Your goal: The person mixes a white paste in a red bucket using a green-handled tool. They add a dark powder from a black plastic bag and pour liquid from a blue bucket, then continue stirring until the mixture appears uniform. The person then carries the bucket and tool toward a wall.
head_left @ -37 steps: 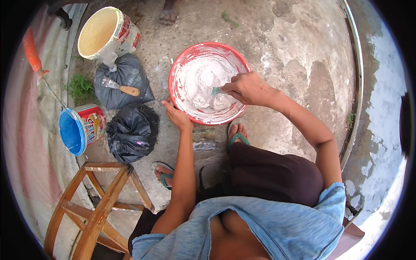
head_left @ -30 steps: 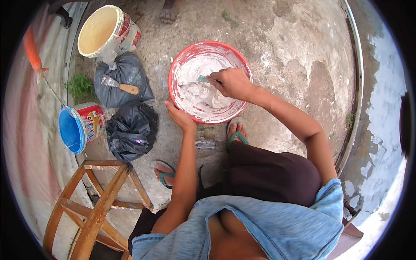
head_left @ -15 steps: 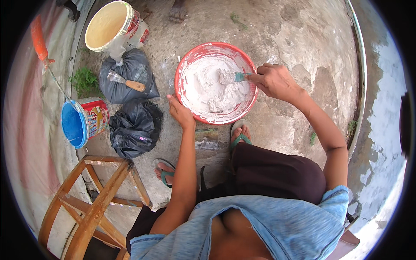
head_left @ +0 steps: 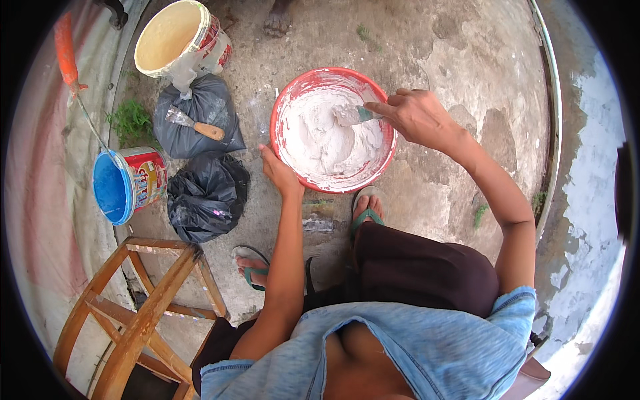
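Observation:
A round red basin [head_left: 333,71] holds a thick white paste [head_left: 327,143], smeared up its inner walls. My left hand [head_left: 282,173] grips the basin at its lower left side, thumb along the outside; the other fingers are partly hidden by the basin. Reaching in over the right rim, my right hand [head_left: 423,119] is closed around the green handle of a putty knife [head_left: 364,114]. The knife's blade is coated with paste and sits at the upper right of the mixture.
Left of the basin lie a grey plastic bag [head_left: 200,110] with a wooden-handled scraper [head_left: 199,125] on it and a black bag [head_left: 208,200]. Beyond are a cream-lined bucket [head_left: 170,40] and a blue-lined bucket [head_left: 115,190]. A wooden frame [head_left: 147,313] stands at lower left.
My right hand and the putty knife have shifted slightly left and up, and the blade now carries paste. The paste surface has a new smoothed hollow. My left hand stays at the basin.

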`<state>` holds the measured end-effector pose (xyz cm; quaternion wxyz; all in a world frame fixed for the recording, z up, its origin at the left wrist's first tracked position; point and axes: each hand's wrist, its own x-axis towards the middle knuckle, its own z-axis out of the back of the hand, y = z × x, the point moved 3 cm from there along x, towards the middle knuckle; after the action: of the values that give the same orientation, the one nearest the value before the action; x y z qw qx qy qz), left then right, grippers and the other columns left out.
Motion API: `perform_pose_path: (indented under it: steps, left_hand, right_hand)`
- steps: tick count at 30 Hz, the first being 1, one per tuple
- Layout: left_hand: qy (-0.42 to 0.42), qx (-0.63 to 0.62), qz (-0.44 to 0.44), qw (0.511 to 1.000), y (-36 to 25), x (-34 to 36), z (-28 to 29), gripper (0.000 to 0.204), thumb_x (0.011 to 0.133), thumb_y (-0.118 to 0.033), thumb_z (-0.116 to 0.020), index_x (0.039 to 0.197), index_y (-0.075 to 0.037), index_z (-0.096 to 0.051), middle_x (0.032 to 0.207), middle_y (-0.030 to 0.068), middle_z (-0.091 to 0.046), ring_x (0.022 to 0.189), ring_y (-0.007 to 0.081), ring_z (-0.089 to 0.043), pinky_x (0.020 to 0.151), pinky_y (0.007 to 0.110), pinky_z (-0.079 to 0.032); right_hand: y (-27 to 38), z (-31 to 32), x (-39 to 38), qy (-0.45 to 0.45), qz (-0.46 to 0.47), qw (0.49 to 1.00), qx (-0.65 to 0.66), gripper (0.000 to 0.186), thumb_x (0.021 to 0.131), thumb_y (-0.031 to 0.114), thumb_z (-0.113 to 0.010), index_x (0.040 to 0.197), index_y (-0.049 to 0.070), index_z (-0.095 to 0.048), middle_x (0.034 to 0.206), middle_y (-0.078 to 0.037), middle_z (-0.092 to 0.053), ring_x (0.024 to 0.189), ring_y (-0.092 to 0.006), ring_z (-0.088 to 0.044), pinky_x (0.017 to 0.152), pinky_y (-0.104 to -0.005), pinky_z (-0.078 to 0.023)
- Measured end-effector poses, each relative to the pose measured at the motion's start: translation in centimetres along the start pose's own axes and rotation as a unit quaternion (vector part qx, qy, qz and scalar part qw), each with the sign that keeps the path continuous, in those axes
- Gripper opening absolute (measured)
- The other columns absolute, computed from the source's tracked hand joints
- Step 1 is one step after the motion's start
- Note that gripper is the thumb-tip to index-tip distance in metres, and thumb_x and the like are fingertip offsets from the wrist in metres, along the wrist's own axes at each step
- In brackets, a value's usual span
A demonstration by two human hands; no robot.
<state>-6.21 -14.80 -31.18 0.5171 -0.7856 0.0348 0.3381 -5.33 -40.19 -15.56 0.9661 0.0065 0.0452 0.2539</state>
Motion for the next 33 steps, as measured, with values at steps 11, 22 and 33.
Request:
perform_pose_path:
  steps: [11,22,33]
  left_hand:
    - [0.1,0.043,-0.053,0.993,-4.0,-0.7,-5.5,0.049,0.106,-0.044,-0.036,0.095,-0.002,-0.058,0.086,0.0064,-0.064,0.082,0.0129,-0.062,0.073,0.028,-0.05]
    - [0.086,0.057,-0.058,0.993,-4.0,0.2,-5.8,0.046,0.103,-0.045,-0.045,0.096,-0.002,-0.058,0.093,0.009,-0.065,0.083,0.0141,-0.062,0.074,0.029,-0.05]
    - [0.143,0.123,-0.116,0.975,-4.0,0.7,-7.1,0.042,0.103,-0.04,-0.05,0.083,-0.002,-0.055,0.078,-0.0003,-0.05,0.068,0.0068,-0.043,0.064,0.025,-0.038]
  right_hand:
    - [-3.4,-4.2,-0.9,-0.053,-0.01,0.997,-0.05,0.025,0.079,0.006,-0.06,0.104,0.011,-0.061,0.099,-0.01,-0.06,0.085,-0.0248,-0.066,0.072,-0.0358,-0.056]
    - [0.1,0.4,-5.4,0.032,-0.113,0.979,0.168,0.026,0.08,0.006,-0.066,0.105,0.011,-0.069,0.091,-0.01,-0.061,0.069,-0.0319,-0.065,0.058,-0.0405,-0.053]
    - [-5.9,-5.1,-2.6,-0.03,-0.038,0.997,0.065,0.023,0.085,0.008,-0.064,0.107,0.013,-0.068,0.1,-0.005,-0.062,0.077,-0.0261,-0.065,0.063,-0.0379,-0.053]
